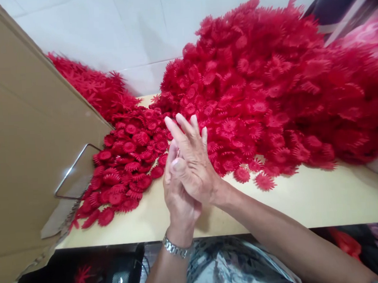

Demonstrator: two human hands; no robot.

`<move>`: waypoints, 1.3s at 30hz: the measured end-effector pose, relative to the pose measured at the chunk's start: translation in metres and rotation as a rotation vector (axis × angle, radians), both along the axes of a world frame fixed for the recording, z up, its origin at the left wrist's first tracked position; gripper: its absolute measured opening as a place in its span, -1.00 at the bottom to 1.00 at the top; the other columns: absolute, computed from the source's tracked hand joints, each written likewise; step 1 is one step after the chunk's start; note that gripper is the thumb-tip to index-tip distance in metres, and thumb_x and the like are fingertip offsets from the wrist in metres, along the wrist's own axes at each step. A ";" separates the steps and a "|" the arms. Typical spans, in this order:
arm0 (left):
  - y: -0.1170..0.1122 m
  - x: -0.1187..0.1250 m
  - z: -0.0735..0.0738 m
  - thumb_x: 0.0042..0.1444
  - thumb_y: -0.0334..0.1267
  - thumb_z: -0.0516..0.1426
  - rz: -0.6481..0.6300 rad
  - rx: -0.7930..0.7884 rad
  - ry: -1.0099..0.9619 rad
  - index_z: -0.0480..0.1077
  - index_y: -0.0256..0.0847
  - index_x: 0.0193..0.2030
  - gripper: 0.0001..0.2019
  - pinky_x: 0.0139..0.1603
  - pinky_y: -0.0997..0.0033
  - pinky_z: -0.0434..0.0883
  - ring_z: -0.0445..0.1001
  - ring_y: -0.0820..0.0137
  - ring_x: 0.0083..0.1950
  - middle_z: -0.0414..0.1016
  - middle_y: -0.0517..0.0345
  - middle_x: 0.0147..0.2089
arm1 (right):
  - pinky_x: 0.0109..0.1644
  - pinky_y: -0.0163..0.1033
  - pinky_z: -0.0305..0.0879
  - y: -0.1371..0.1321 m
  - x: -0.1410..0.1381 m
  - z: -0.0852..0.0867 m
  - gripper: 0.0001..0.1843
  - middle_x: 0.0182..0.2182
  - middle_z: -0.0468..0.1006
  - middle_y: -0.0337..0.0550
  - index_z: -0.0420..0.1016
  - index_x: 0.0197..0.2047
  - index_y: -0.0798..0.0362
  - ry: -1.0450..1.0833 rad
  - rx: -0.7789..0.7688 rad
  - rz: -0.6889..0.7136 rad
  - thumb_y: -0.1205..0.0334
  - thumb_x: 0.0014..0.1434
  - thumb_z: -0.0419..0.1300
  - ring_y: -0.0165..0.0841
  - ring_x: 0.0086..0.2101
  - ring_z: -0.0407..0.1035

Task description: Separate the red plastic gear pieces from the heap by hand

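Observation:
My left hand (178,199), with a metal watch (174,247) on its wrist, points upward over the table in the middle of the view. My right hand (195,169) lies across it, palm against palm. The right fingers are stretched out and spread, and the right thumb rests over the left hand. Most of the left fingers are hidden behind the right hand. Whether anything small lies between the palms cannot be made out. Around the hands are red petalled flower pieces: a small heap (126,162) to the left and a large pile (247,99) behind and right.
A cardboard box (31,125) stands at the left, with a bent metal wire (71,172) beside it. Thin-petalled red pieces (96,85) lie behind it. The pale table (295,203) ends near my lap, before a tiled wall (131,29).

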State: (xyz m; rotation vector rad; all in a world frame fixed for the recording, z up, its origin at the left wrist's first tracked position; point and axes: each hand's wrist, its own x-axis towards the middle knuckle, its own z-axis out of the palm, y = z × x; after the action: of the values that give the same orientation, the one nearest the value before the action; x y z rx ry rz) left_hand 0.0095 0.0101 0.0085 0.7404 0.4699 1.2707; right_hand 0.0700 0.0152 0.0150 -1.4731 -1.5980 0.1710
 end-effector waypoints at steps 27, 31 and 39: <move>0.011 -0.018 -0.001 0.10 -0.14 0.10 -0.119 -0.198 0.072 0.45 -0.18 -0.07 -0.71 0.13 0.29 0.28 0.36 0.26 0.12 0.50 -0.01 0.01 | -0.21 -0.16 0.18 -0.026 0.029 0.009 -0.88 -0.37 0.51 -0.13 0.46 -0.32 0.08 -0.396 -0.030 0.113 0.29 0.15 0.09 -0.30 -0.33 0.33; 0.011 -0.014 -0.009 0.03 -0.42 0.12 -0.045 -0.221 0.100 0.48 -0.19 -0.15 -0.76 0.03 0.37 0.37 0.49 0.34 -0.05 0.57 0.06 -0.11 | -0.19 -0.18 0.25 -0.027 0.041 0.026 -0.82 -0.32 0.53 -0.12 0.47 -0.26 0.08 -0.274 -0.060 0.134 0.19 0.17 0.10 -0.31 -0.30 0.35; -0.007 0.009 0.008 0.19 -0.21 -0.01 -0.006 -0.107 -0.002 0.40 -0.03 0.01 -0.71 0.25 0.31 0.13 0.17 0.34 0.26 0.35 0.16 0.18 | 0.21 -0.13 0.07 0.014 0.018 0.018 -0.47 0.08 0.37 -0.16 0.21 0.17 0.05 0.056 -0.037 0.090 -0.03 0.30 -0.24 -0.33 0.12 0.16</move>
State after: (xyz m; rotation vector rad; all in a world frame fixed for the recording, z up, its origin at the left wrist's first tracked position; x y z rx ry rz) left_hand 0.0183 0.0029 0.0160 0.6501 0.5297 1.2310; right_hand 0.0876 0.0293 0.0329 -1.4135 -1.6248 0.2921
